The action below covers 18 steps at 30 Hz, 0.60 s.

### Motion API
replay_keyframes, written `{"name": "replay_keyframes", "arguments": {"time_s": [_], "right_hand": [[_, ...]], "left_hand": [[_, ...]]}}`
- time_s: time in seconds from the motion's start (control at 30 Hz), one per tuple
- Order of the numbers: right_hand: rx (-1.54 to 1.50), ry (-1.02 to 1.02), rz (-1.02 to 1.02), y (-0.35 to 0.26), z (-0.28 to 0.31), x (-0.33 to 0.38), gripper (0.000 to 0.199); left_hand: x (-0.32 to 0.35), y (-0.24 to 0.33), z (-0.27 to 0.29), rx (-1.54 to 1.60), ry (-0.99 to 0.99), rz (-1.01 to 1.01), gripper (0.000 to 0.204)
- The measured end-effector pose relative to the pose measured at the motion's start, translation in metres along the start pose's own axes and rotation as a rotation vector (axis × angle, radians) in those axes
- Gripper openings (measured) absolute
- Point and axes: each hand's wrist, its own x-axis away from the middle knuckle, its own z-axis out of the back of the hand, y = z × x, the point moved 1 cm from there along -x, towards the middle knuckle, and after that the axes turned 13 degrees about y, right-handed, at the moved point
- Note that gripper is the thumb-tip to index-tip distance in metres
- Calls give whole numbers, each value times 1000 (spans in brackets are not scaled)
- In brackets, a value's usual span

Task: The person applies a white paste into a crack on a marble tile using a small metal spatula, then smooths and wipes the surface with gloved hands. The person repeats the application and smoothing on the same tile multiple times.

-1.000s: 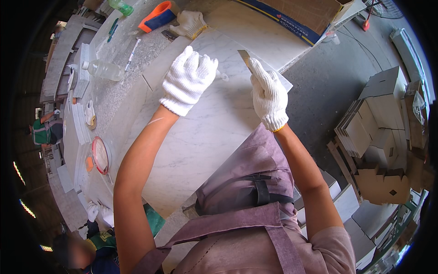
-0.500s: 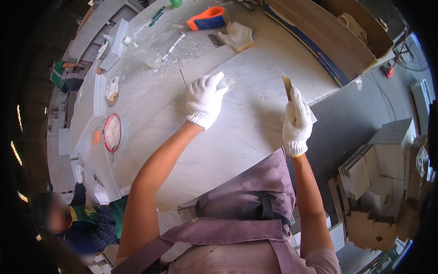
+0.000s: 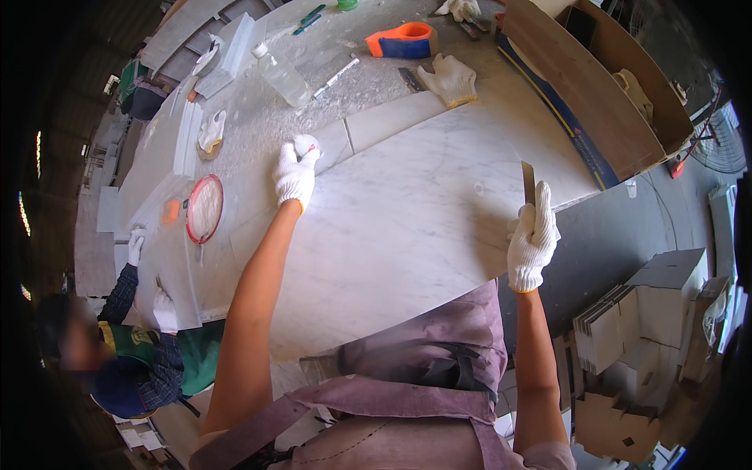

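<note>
My left hand, in a white knit glove, is closed on a small rounded white object with a red mark; its kind is not clear. It is over the far left edge of a white, grey-veined marble slab. My right hand, also gloved, grips a thin, flat metal blade that points away from me. This hand is by the slab's right edge. A small clear round spot shows on the slab to the left of the blade. The fingers partly hide both held things.
Beyond the slab are a plastic bottle, a marker, an orange-and-blue tape dispenser and a loose glove. A cardboard box stands far right. A red-rimmed round container is left, near a co-worker.
My left hand has moved left across the slab with the white object in it. My right hand still grips the blade and appears slightly lower and further right as the view shifts.
</note>
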Motion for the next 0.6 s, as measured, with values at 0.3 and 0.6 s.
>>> {"name": "replay_keyframes", "arguments": {"time_s": [0.3, 0.6], "right_hand": [[18, 53, 77, 1, -2, 0, 56], [-28, 59, 21, -9, -3, -5, 63]], "left_hand": [[4, -4, 2, 173, -5, 56, 55], [72, 3, 30, -144, 237, -592, 82]]}}
